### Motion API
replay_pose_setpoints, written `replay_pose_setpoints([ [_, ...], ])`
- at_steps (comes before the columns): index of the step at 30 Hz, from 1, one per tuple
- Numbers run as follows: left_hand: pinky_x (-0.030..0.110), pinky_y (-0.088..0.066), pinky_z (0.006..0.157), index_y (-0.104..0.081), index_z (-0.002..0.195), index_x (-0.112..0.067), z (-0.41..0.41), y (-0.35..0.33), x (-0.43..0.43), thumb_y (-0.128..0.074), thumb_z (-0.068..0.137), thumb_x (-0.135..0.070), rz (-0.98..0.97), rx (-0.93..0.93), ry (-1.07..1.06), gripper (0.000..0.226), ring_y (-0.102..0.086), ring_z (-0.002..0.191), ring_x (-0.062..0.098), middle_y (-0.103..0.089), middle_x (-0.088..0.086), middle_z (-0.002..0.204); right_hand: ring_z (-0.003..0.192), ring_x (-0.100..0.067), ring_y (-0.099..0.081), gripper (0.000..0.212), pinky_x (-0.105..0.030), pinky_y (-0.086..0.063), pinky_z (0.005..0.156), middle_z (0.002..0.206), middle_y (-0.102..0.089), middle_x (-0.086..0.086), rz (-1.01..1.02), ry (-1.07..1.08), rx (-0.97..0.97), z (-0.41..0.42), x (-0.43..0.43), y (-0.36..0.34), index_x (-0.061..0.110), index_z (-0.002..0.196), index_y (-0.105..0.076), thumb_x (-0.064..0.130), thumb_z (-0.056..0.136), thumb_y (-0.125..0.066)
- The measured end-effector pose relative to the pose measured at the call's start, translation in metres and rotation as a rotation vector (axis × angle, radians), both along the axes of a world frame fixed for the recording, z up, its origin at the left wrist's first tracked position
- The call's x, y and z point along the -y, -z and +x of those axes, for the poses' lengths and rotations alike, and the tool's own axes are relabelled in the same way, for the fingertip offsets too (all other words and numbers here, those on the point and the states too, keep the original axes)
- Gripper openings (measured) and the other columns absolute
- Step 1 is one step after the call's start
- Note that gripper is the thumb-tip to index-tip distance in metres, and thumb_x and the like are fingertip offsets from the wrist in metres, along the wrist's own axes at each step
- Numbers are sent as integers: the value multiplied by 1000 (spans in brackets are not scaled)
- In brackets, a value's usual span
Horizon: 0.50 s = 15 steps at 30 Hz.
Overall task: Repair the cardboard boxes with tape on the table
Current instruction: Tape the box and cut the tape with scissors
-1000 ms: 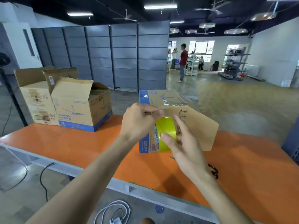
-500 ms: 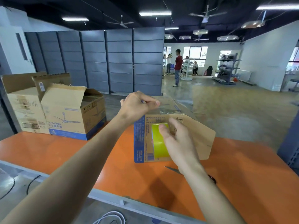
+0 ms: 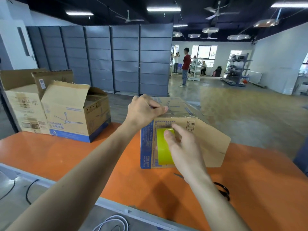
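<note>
Two hands work on the cardboard box (image 3: 211, 144) standing mid-way along the orange table (image 3: 50, 155). On my feed the left hand (image 3: 145, 110) sits at the box's top front edge, fingers curled, thumb and forefinger pinching the clear tape strip (image 3: 165, 121). The right hand (image 3: 183, 150) grips the yellow tape roll (image 3: 163, 147) against the box's front face. Two open cardboard boxes (image 3: 70, 114) stand touching at far left; black scissors (image 3: 222, 190) lie beside the right forearm

Warehouse-like showroom, grey partition panels (image 3: 100, 60), ceiling fans (image 3: 216, 11), goods shelving (image 3: 236, 69), bare concrete floor (image 3: 233, 105)
</note>
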State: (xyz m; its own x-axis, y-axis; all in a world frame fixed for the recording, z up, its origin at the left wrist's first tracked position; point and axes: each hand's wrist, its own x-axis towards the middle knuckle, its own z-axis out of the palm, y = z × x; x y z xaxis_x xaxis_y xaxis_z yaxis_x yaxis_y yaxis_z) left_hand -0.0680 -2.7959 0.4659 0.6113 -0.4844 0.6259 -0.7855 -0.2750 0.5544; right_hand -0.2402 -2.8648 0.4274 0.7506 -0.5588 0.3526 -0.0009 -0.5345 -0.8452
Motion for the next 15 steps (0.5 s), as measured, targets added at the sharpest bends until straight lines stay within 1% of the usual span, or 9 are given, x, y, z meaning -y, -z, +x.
replay_pose_setpoints([
  [3, 40, -49, 71, -81, 81, -35, 1, 0, 0, -62, 75, -73, 17, 43, -43, 42, -40, 66, 19, -58, -14, 54, 141, -12, -44, 50, -38, -35, 118, 152, -49, 5, -14, 5, 1, -1, 1, 3, 21, 150, -47, 37, 103, -53],
  [4, 43, -52, 79, -80, 100, -39, 0, -1, -1, -65, 76, -72, 43, 50, -83, 44, -48, 76, 22, -64, -16, 68, 141, -13, -44, 50, -38, -35, 118, 152, -49, 5, -15, 5, 2, -2, 1, 4, 20, 150, -47, 37, 103, -53],
  [5, 45, -51, 90, -72, 123, -39, -1, -4, -2, -69, 77, -70, 83, 36, -139, 56, -53, 95, 26, -67, -12, 87, 140, -13, -44, 49, -38, -35, 118, 152, -50, 5, -13, 4, 1, -2, 1, 5, 20, 150, -48, 37, 103, -53],
  [6, 46, -48, 98, -61, 138, -37, -2, -6, -3, -73, 77, -68, 109, -7, -181, 70, -50, 114, 28, -66, -5, 103, 140, -13, -45, 49, -38, -35, 118, 151, -50, 5, -13, 8, 0, -2, 0, 6, 20, 149, -49, 37, 103, -53],
  [7, 46, -47, 102, -56, 143, -36, -1, -7, -3, -76, 77, -65, 111, -51, -201, 75, -46, 123, 27, -63, -1, 111, 140, -12, -45, 49, -37, -35, 118, 150, -51, 5, -14, 13, 6, -1, 0, 6, 20, 149, -49, 37, 103, -53],
  [9, 42, -49, 98, -61, 138, -37, 3, -7, -3, -79, 77, -57, 60, -121, -210, 66, -51, 122, 27, -63, -2, 107, 138, -12, -46, 48, -36, -36, 117, 149, -53, 4, -18, 22, 16, 0, -1, 7, 20, 148, -51, 37, 103, -54],
  [11, 37, -50, 89, -67, 127, -37, 5, -8, -1, -77, 81, -41, -1, -149, -258, 46, -59, 112, 27, -66, -8, 96, 137, -12, -47, 48, -33, -36, 116, 148, -54, 4, -22, 25, 17, 0, -1, 7, 20, 147, -51, 37, 102, -54],
  [13, 39, -49, 87, -72, 111, -33, 3, -6, 0, -72, 85, -27, -57, -53, -301, 26, -60, 105, 28, -67, -8, 93, 138, -12, -47, 48, -32, -35, 116, 149, -54, 4, -22, 18, 2, 0, 0, 7, 20, 148, -51, 36, 102, -55],
  [15, 38, -45, 91, -76, 94, -32, -6, -3, -3, -71, 89, -26, -97, 83, -223, 9, -56, 102, 23, -68, -12, 94, 138, -13, -47, 49, -30, -35, 115, 149, -54, 3, -28, 18, -2, -2, -2, 6, 19, 148, -51, 36, 102, -54],
])
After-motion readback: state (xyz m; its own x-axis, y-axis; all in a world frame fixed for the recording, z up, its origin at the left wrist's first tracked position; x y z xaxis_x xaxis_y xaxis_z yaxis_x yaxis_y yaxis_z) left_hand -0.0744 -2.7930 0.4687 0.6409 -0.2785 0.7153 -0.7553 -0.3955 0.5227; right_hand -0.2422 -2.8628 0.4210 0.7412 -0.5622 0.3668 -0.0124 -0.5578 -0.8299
